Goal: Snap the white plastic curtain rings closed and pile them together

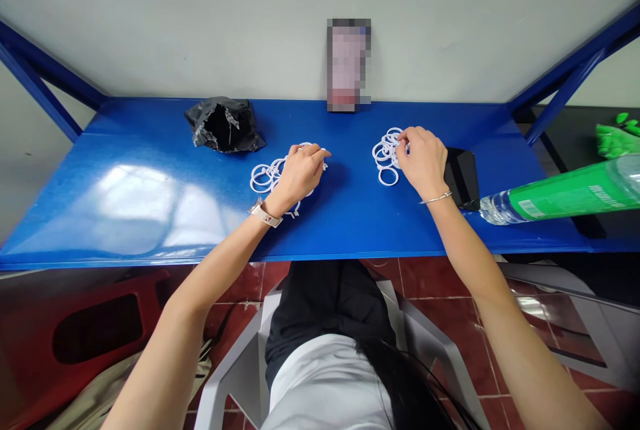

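Observation:
Two loose heaps of white plastic rings, each ring with a small nub, lie on the blue table (350,217). Over the left heap (261,179) is my left hand (303,173), its fingers bent and closed, with a bit of white ring at the fingertips. That hand covers much of the heap. At the right edge of the other heap (388,177), my right hand (423,157) pinches a white ring between thumb and fingers. The exact grip is partly hidden by the fingers.
A crumpled black plastic bag (225,127) gapes at the back left. A blurred-out phone-like object (347,67) leans on the wall. Beside my right wrist lie a dark phone (463,180) and a bottle with a green label (565,190). Blue frame bars (45,87) flank the table.

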The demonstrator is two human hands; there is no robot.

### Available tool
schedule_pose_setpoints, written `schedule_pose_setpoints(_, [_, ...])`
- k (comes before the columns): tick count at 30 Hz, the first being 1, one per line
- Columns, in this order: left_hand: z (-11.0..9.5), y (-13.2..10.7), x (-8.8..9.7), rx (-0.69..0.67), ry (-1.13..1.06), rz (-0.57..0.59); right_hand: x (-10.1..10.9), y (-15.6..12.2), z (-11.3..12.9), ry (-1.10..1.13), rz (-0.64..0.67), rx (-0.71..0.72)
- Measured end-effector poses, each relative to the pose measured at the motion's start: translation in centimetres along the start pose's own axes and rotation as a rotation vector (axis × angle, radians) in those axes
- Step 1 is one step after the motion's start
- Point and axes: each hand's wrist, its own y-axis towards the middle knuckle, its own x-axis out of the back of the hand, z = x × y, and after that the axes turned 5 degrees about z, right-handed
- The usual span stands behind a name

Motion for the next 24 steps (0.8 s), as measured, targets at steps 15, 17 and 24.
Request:
schedule_pose_setpoints(15, [-0.6,-0.7,-0.5,-0.191,-0.146,-0.365,-1.5,-2.4,4.5,0.379,0.178,0.516])
schedule_pose_setpoints(17, [-0.8,-0.8,-0.7,-0.241,-0.189,-0.332,-1.8,-2.6,4.6,0.411,0.201,0.532])
schedule_pose_setpoints(24, [-1.2,-0.9,-1.3,-0.285,-0.298,-0.234,-2.4,-2.9,4.7,0.626,0.171,0.49])
